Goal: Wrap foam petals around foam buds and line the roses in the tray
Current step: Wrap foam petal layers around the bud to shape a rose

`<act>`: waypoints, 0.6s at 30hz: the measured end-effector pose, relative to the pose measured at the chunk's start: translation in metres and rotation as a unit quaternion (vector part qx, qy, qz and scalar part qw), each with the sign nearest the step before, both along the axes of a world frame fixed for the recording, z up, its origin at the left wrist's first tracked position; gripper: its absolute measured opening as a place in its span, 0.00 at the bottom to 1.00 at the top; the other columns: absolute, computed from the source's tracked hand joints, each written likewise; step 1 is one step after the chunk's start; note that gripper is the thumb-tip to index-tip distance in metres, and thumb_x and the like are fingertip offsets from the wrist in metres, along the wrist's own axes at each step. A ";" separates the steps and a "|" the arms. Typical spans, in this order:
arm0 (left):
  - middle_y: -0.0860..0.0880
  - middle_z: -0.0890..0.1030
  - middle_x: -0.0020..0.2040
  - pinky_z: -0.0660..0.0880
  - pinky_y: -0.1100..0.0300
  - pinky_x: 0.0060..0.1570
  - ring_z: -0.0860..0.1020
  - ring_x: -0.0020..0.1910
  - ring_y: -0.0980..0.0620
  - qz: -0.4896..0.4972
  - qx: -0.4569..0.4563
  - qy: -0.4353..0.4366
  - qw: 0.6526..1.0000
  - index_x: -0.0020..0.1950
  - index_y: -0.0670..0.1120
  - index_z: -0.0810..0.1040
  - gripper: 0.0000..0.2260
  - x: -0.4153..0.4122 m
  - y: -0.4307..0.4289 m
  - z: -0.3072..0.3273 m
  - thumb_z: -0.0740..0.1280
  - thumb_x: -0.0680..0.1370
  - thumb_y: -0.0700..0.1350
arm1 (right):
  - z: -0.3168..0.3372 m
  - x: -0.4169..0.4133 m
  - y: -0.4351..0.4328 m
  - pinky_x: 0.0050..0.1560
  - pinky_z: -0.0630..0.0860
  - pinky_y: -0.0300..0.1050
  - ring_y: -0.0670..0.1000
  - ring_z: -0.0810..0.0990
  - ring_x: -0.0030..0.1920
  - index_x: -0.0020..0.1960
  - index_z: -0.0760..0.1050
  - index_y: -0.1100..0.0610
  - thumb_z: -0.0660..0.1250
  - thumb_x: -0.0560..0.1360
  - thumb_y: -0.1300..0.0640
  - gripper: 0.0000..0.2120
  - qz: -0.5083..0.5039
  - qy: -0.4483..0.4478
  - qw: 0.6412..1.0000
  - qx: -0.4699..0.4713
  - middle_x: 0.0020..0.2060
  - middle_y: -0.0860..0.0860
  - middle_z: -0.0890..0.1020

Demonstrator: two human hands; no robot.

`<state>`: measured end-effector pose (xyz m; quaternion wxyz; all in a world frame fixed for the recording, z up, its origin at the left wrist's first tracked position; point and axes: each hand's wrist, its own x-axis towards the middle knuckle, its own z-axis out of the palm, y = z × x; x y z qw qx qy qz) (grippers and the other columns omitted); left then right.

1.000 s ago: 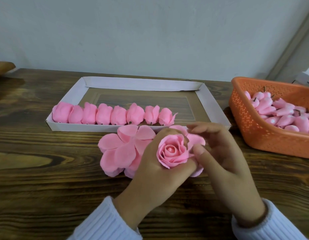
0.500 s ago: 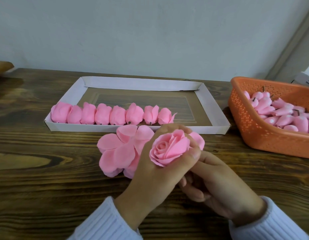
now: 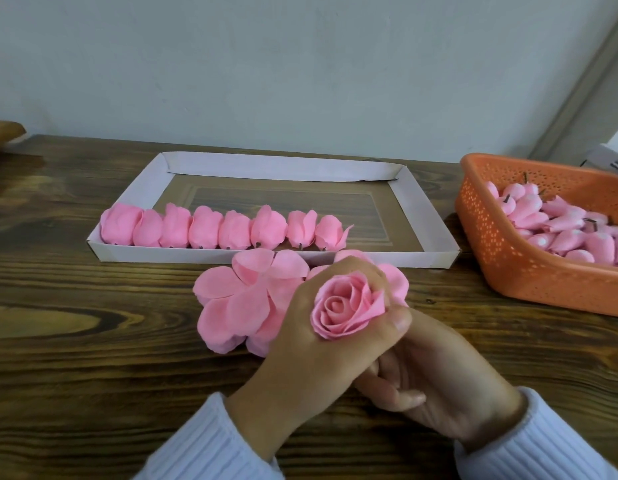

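The left hand (image 3: 311,344) is raised above the table, back toward the camera, with thumb and fingers clamped around the base of a wrapped pink foam rose (image 3: 347,306); the bloom faces up toward the camera. The right hand (image 3: 435,379) sits just below and to the right of the left hand, touching it, fingers curled inward beneath the rose; whether it grips the stem cannot be told. Both wrists wear ribbed pale blue sleeves (image 3: 203,445).

Directly behind the left hand, a pile of loose flat foam petals (image 3: 238,299) lies on the table, partly hidden by the hand. Beyond the petals stands a shallow white cardboard tray (image 3: 276,166); a row of eight finished roses (image 3: 217,230) lies along its near wall, filling the left portion. To the far right of the hands, an orange perforated basket (image 3: 508,265) holds pink foam buds (image 3: 560,223).

The surface is a dark wood-grain table (image 3: 75,358) set against a plain pale wall (image 3: 300,64).
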<state>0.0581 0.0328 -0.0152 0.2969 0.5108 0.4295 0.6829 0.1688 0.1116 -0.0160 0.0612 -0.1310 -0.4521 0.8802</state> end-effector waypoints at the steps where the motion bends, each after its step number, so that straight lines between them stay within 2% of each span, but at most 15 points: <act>1: 0.44 0.77 0.40 0.76 0.61 0.33 0.77 0.34 0.49 -0.007 0.000 0.005 1.000 0.39 0.47 0.76 0.04 0.000 0.000 0.000 0.70 0.69 0.44 | -0.002 0.000 0.000 0.16 0.60 0.30 0.46 0.73 0.21 0.48 0.76 0.63 0.75 0.68 0.48 0.20 0.007 0.007 1.000 -0.018 0.27 0.57 0.73; 4: 0.51 0.79 0.48 0.75 0.66 0.45 0.79 0.47 0.57 -0.011 0.010 0.019 1.000 0.43 0.48 0.77 0.06 0.000 0.000 0.001 0.70 0.68 0.43 | -0.008 0.001 0.000 0.19 0.64 0.32 0.48 0.72 0.24 0.48 0.78 0.64 0.80 0.62 0.51 0.23 -0.019 0.026 0.999 -0.028 0.35 0.60 0.70; 6: 0.51 0.79 0.50 0.73 0.67 0.50 0.79 0.52 0.57 -0.005 0.023 0.040 0.999 0.44 0.46 0.76 0.08 0.001 0.001 0.000 0.71 0.68 0.40 | -0.008 0.000 -0.001 0.28 0.71 0.37 0.50 0.76 0.32 0.50 0.80 0.63 0.81 0.62 0.54 0.21 -0.032 0.047 0.998 -0.034 0.39 0.61 0.73; 9: 0.52 0.79 0.47 0.73 0.67 0.52 0.78 0.52 0.57 0.040 0.043 0.079 0.995 0.45 0.45 0.75 0.11 0.001 0.004 -0.003 0.73 0.66 0.39 | -0.007 0.001 -0.001 0.48 0.77 0.46 0.54 0.79 0.50 0.54 0.82 0.58 0.80 0.64 0.54 0.21 -0.026 0.074 0.997 -0.010 0.49 0.56 0.81; 13: 0.52 0.79 0.44 0.72 0.68 0.53 0.78 0.51 0.58 0.068 0.060 0.098 0.991 0.43 0.45 0.79 0.06 0.004 0.004 -0.004 0.73 0.68 0.41 | -0.002 0.002 -0.001 0.59 0.77 0.48 0.53 0.80 0.58 0.63 0.77 0.59 0.74 0.71 0.57 0.21 0.003 0.116 0.993 -0.024 0.56 0.56 0.81; 16: 0.52 0.80 0.48 0.72 0.69 0.54 0.79 0.53 0.57 0.064 0.043 0.077 0.994 0.44 0.48 0.81 0.04 0.004 0.002 -0.002 0.71 0.70 0.44 | -0.002 0.000 0.000 0.58 0.75 0.49 0.52 0.78 0.59 0.65 0.76 0.55 0.73 0.72 0.51 0.22 0.020 0.099 0.995 0.000 0.59 0.54 0.79; 18: 0.53 0.81 0.50 0.72 0.70 0.53 0.79 0.54 0.58 0.057 0.037 0.063 0.996 0.43 0.50 0.81 0.04 0.003 0.001 0.000 0.71 0.70 0.44 | -0.002 -0.002 -0.002 0.47 0.76 0.42 0.47 0.79 0.51 0.61 0.78 0.51 0.73 0.71 0.44 0.22 0.028 0.078 0.997 0.007 0.54 0.50 0.81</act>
